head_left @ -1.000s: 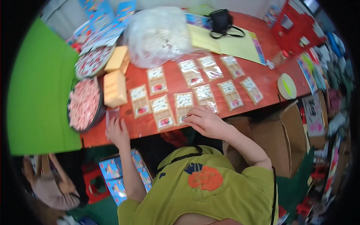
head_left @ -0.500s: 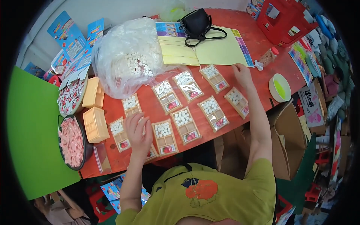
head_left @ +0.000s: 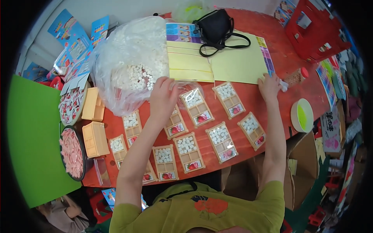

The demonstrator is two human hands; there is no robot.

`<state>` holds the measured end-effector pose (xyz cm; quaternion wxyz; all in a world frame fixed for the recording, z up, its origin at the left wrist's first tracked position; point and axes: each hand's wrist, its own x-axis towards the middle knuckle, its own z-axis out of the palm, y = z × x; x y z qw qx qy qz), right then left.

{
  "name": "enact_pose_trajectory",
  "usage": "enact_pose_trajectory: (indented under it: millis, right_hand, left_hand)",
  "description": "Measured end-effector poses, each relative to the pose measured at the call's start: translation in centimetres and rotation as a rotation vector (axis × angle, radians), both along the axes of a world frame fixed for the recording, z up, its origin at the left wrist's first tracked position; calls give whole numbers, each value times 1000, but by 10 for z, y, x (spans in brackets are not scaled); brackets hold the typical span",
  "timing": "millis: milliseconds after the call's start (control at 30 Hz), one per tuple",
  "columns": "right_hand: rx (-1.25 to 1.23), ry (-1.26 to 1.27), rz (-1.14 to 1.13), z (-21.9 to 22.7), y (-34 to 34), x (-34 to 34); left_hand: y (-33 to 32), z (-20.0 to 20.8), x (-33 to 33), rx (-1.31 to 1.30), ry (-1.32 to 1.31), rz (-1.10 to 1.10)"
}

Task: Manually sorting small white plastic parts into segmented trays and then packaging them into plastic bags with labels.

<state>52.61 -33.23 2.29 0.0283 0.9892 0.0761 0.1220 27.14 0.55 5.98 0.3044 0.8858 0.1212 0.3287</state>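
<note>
My left hand (head_left: 163, 96) is over the right edge of a clear plastic bag (head_left: 110, 48) of small white cubes, its fingers loosely bent and apart. Its forearm crosses above several tan compartment trays, hiding parts of them. My right hand (head_left: 269, 88) rests at the lower right corner of a pale yellow sheet (head_left: 237, 64), fingers apart, beside a crumpled white piece (head_left: 284, 85). Each tray, such as the middle one (head_left: 189, 152), has white cubes in its far section and a strawberry-picture packet in a near one. A clear-covered tray (head_left: 221, 142) lies to its right.
A black pouch (head_left: 213, 28) lies on the sheets. At left stand tan tray stacks (head_left: 95, 139), a black basket of pink packets (head_left: 72, 153) and a bowl of wrapped pieces (head_left: 72, 101). A bowl with yellow-green contents (head_left: 302, 115), a red-lidded jar (head_left: 297, 76) and red stool (head_left: 312, 33) are right.
My left hand has moved up and right, from above the near trays to the bag's edge. My right hand has shifted along the sheet's corner toward the crumpled piece. The view has shifted slightly.
</note>
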Motion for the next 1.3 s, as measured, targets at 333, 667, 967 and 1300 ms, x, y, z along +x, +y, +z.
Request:
enact_pose_trajectory:
  millis: [333,667,967,1300]
  right_hand:
    - [535,-79,281,16,261,11]
    - [350,-63,159,18,292,65]
    - [455,-111,264,4,283,151]
    - [520,-118,269,0,257,169]
  left_hand:
    - [0,14,40,233,252,244]
    - [14,9,76,422,99,192]
    - [45,-12,106,-345,438,221]
    - [48,15,78,-1207,201,17]
